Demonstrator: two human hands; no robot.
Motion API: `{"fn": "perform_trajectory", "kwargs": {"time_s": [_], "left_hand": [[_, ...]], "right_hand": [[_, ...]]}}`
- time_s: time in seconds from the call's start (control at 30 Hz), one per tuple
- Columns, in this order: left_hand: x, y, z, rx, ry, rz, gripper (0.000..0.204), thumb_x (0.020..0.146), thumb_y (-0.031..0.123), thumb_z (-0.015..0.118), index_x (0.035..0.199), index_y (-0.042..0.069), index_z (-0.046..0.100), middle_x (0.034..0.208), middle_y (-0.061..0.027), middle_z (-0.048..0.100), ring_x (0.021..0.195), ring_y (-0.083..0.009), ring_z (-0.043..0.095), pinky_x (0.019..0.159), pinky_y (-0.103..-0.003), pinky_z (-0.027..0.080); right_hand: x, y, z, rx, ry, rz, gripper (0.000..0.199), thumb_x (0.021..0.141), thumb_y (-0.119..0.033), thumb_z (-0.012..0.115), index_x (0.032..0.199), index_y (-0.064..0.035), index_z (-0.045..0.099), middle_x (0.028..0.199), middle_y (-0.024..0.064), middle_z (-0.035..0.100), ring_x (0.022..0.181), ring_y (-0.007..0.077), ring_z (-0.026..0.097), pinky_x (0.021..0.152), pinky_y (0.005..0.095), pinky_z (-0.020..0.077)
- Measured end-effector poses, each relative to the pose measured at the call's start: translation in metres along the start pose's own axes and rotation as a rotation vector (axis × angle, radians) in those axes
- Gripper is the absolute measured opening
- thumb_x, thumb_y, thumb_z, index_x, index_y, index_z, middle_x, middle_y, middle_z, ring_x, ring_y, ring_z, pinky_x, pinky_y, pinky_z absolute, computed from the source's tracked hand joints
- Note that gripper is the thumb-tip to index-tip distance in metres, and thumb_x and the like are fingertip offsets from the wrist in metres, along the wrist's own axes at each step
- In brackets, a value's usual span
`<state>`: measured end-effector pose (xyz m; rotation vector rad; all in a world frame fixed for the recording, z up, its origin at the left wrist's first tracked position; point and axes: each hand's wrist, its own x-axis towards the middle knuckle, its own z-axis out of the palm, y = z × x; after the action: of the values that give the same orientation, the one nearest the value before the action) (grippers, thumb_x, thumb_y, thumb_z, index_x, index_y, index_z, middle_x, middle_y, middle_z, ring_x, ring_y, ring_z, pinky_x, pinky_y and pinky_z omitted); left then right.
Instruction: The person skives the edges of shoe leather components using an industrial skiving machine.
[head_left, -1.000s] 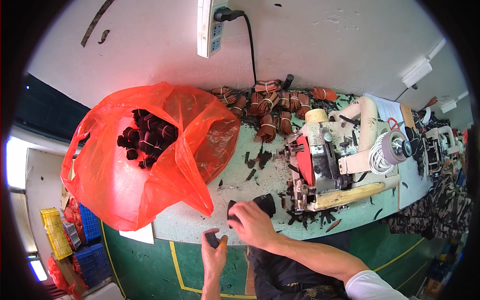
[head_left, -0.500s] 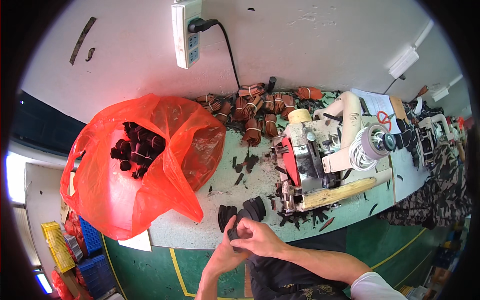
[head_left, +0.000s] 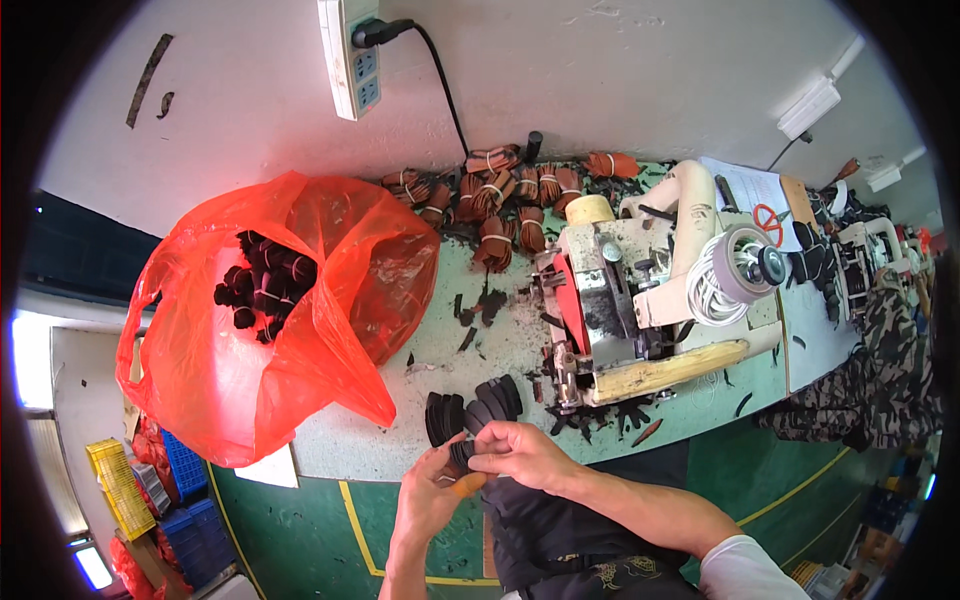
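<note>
Close to the table's front edge, my left hand [head_left: 430, 492] and my right hand [head_left: 525, 456] meet around a small stack of black strips [head_left: 461, 452]. The fingers of both hands are closed on it, and they partly cover it. Just beyond my fingertips, two more piles of black strips lie on the table: a left pile [head_left: 441, 418] and a right pile [head_left: 496, 398]. To the left, an open red plastic bag [head_left: 380, 320] holds black bundles [head_left: 268, 284] tied with bands.
A cream machine [head_left: 610, 290] with a wound white cord [head_left: 708, 290] stands right of my hands. Brown tied bundles [head_left: 493, 240] lie along the wall. Red-handled scissors [head_left: 768, 222] rest on papers. Black scraps [head_left: 487, 305] litter the pale green tabletop [head_left: 350, 440]. Crates [head_left: 195, 545] stand at lower left.
The whole view has shifted slightly, so the table's things sit a little higher and further left. Both hands stay together on the black strips, with the left fingers slightly repositioned.
</note>
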<state>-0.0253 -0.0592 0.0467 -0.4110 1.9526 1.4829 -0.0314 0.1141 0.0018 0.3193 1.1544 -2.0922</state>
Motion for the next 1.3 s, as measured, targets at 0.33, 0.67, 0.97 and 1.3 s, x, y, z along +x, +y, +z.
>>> {"fn": "perform_trajectory", "kwargs": {"time_s": [0.33,0.67,0.97,1.3], "left_hand": [[-0.002,-0.017,0.003,-0.166,0.094,0.035,0.033,0.086,-0.006,0.060,0.119,-0.001,0.061,0.092,-0.0047,0.066,0.082,-0.0121,0.063,0.068,-0.026,0.052],[-0.019,-0.018,0.062,-1.079,0.120,-0.237,0.013,0.090,-0.004,0.049,0.096,0.006,0.055,0.089,-0.0093,0.062,0.074,-0.0171,0.061,0.071,-0.030,0.053],[-0.027,0.004,0.082,-0.530,0.029,-0.089,0.029,0.090,-0.001,0.055,0.117,0.003,0.049,0.104,-0.0115,0.063,0.089,-0.0201,0.064,0.083,-0.032,0.054],[0.001,0.057,0.077,0.195,-0.371,0.218,0.030,0.092,0.001,0.058,0.122,0.000,0.061,0.111,-0.0121,0.065,0.088,-0.0166,0.066,0.078,-0.029,0.058]], "right_hand": [[-0.016,-0.011,-0.003,-0.436,0.123,0.000,0.036,0.091,-0.002,0.057,0.126,-0.0091,0.051,0.081,0.0027,0.063,0.069,0.0077,0.059,0.060,0.0242,0.0492],[-0.051,0.000,-0.008,-0.697,0.396,-0.526,0.012,0.087,0.000,0.059,0.097,-0.0020,0.054,0.093,0.0146,0.062,0.077,0.0306,0.062,0.067,0.0353,0.0483],[-0.090,-0.009,-0.035,-0.797,0.338,-0.500,0.021,0.086,-0.012,0.066,0.103,-0.0032,0.059,0.093,0.0146,0.065,0.083,0.0311,0.065,0.070,0.0373,0.0514],[-0.113,-0.042,-0.056,-0.169,0.337,-0.271,0.023,0.085,-0.007,0.068,0.106,-0.0001,0.061,0.092,0.0086,0.066,0.081,0.0109,0.062,0.073,0.0246,0.0504]]}}
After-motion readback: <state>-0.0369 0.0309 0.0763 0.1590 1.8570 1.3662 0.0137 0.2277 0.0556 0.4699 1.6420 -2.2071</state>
